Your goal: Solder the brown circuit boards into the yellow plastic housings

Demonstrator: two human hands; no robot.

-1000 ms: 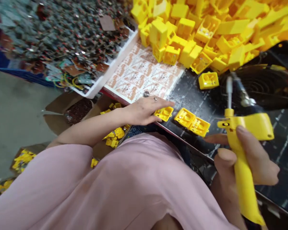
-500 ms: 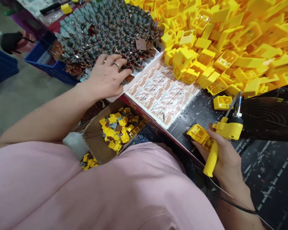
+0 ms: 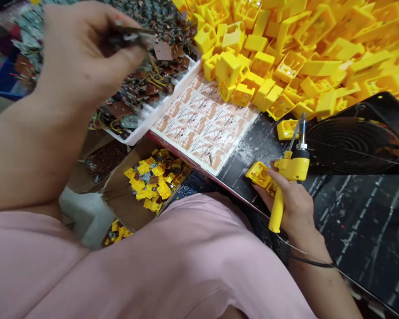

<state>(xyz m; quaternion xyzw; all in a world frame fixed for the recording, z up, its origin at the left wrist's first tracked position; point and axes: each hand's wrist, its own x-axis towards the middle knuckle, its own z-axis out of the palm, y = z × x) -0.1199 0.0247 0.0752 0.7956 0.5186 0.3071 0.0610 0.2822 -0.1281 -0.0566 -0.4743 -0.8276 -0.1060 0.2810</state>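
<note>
- Left hand (image 3: pixel 76 66), at 10 o'clock: the grip is closed. A small circuit board (image 3: pixel 129 36) is pinched between thumb and fingers, above a white foam tray (image 3: pixel 159 104) of wired boards.
- Right hand (image 3: pixel 294 206), at 4 o'clock: the grip is closed around a yellow soldering iron (image 3: pixel 286 170), its tip directed upward.
- A yellow plastic housing (image 3: pixel 259 174) is held against the iron by the same hand, just left of the tip.
- A heap of yellow housings (image 3: pixel 286 48) is placed at 1 o'clock, beside a printed paper sheet (image 3: pixel 202 124).
- A black surface (image 3: pixel 362 230) is seen at 3 o'clock — a cardboard box (image 3: pixel 115 208) of housings lies at 7 o'clock.
</note>
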